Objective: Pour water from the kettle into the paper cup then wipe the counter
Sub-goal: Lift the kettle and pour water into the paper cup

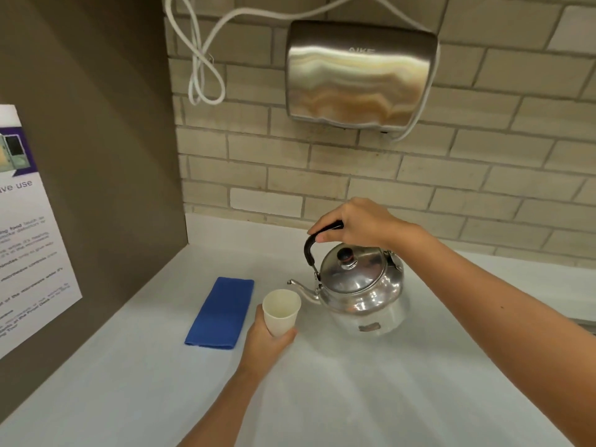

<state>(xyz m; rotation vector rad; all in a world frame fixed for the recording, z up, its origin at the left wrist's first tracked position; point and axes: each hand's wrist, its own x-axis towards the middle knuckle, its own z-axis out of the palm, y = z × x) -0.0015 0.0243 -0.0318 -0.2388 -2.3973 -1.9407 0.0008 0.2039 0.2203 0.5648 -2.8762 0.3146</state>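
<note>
Right hand: the right hand [358, 225] is closed around the black handle [317, 238] of the kettle [362, 293], fingers curled over the top, thumb underneath.
Left hand: the left hand [266, 338] is wrapped around the lower part of the paper cup [281, 311], gripping it from below and behind.
Kettle: shiny metal, lid on with a dark knob [345, 254]; it looks to be resting on the counter [354, 382], though its mirrored base makes it hard to tell whether it is lifted slightly.
Spout: the spout [298, 286] points left, its tip just beside the cup's rim.
Paper cup: white, tilted a little toward the viewer, open mouth up; its inside looks pale and I cannot tell whether it holds water.
Cloth: a folded blue cloth [221, 312] lies flat on the counter, just left of the cup.
Wall: a steel hand dryer [359, 74] with a white cord [201, 72] hangs on the brick wall above.
</note>
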